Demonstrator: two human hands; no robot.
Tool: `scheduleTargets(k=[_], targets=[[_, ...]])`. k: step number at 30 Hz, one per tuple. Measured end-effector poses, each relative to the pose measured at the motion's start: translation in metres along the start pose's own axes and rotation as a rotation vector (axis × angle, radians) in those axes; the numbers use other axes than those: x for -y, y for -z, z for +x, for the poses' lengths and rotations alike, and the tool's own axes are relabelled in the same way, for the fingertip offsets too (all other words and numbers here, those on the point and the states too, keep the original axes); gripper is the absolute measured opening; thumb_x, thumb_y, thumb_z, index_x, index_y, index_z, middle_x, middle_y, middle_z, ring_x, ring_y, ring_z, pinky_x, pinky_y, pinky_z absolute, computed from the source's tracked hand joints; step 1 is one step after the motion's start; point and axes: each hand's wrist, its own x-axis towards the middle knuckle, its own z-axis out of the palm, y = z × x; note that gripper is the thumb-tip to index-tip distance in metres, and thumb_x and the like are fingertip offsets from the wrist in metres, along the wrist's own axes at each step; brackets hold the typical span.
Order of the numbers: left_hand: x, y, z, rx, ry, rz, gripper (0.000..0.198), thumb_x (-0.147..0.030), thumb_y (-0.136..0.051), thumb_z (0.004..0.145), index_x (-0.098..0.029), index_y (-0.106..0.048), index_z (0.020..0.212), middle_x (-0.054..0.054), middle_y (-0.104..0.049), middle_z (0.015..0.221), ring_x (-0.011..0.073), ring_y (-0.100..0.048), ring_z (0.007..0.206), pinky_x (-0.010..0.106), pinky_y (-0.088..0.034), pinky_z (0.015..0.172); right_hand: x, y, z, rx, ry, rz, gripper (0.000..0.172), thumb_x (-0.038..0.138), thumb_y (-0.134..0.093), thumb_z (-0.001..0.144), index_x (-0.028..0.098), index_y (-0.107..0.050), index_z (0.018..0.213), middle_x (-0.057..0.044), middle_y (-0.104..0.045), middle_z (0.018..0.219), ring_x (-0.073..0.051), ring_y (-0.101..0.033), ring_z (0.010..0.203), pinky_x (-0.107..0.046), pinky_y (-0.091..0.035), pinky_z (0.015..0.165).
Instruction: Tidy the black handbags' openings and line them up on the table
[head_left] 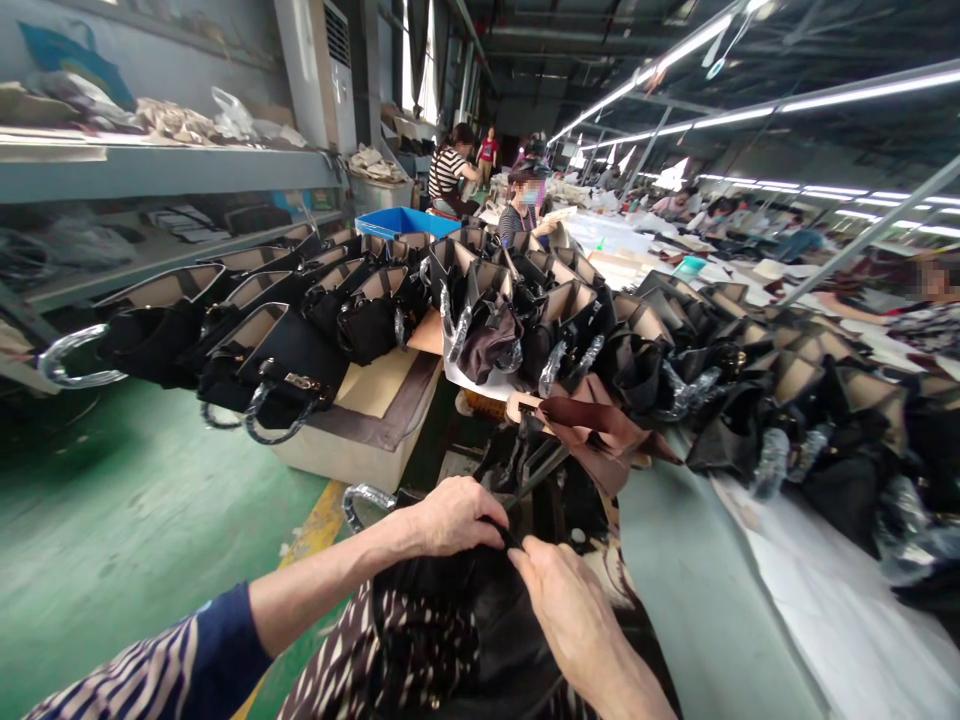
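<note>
Just in front of the grey worktable (675, 590) heaped with open handbags (645, 350), a black handbag (465, 630) lies on the person's lap, with the fingers of the left hand (450, 515) and right hand (566, 600) pinched together on its top edge.

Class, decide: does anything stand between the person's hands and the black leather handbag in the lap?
Nothing visible does. The left hand and right hand both grip the black leather handbag at its top edge; the other black handbags lie farther off.
</note>
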Motion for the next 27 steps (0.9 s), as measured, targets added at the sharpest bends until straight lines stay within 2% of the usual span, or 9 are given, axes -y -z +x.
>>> scheduleTargets(k=[4, 9, 14, 21, 27], targets=[[-0.006, -0.001, 0.0, -0.025, 0.021, 0.034, 0.017, -0.03, -0.057, 0.075, -0.026, -0.069, 0.087, -0.003, -0.067, 0.073, 0.0137, -0.061, 0.073, 0.017, -0.039, 0.063, 0.002, 0.003, 0.004, 0.021, -0.019, -0.056, 0.028, 0.03, -0.033, 0.09, 0.022, -0.057, 0.078, -0.006, -0.064, 0.074, -0.019, -0.06, 0.073, -0.027, -0.035, 0.061], [-0.009, -0.002, 0.002, -0.032, 0.049, 0.066, 0.017, -0.029, -0.056, 0.075, -0.025, -0.069, 0.085, -0.002, -0.068, 0.073, 0.0145, -0.061, 0.072, 0.018, -0.038, 0.06, 0.005, 0.008, 0.011, 0.023, -0.03, -0.081, 0.019, 0.028, -0.041, 0.087, 0.022, -0.058, 0.093, -0.007, -0.066, 0.077, -0.022, -0.062, 0.072, -0.028, -0.034, 0.057], [-0.009, -0.003, 0.0, -0.035, 0.057, 0.079, 0.018, -0.028, -0.055, 0.075, -0.025, -0.069, 0.085, -0.002, -0.068, 0.074, 0.0149, -0.062, 0.073, 0.019, -0.038, 0.061, 0.003, 0.007, 0.015, 0.001, 0.043, -0.089, 0.022, 0.026, -0.038, 0.088, 0.023, -0.06, 0.083, -0.006, -0.066, 0.071, -0.02, -0.063, 0.068, -0.027, -0.031, 0.055], [-0.013, -0.006, -0.002, -0.025, 0.027, 0.2, 0.017, -0.024, -0.05, 0.077, -0.022, -0.067, 0.074, 0.001, -0.067, 0.071, 0.0165, -0.062, 0.07, 0.021, -0.036, 0.056, 0.002, 0.01, 0.014, -0.009, 0.099, -0.081, 0.03, 0.02, -0.032, 0.089, 0.022, -0.059, 0.078, -0.006, -0.067, 0.07, -0.019, -0.063, 0.068, -0.027, -0.03, 0.055], [-0.017, -0.008, -0.003, -0.028, 0.069, 0.24, 0.018, -0.025, -0.048, 0.079, -0.021, -0.064, 0.074, 0.001, -0.068, 0.074, 0.0189, -0.063, 0.076, 0.022, -0.039, 0.059, 0.002, 0.008, 0.019, 0.011, 0.058, 0.013, 0.026, 0.021, -0.035, 0.087, 0.023, -0.06, 0.079, -0.004, -0.067, 0.073, -0.018, -0.063, 0.07, -0.026, -0.031, 0.056]])
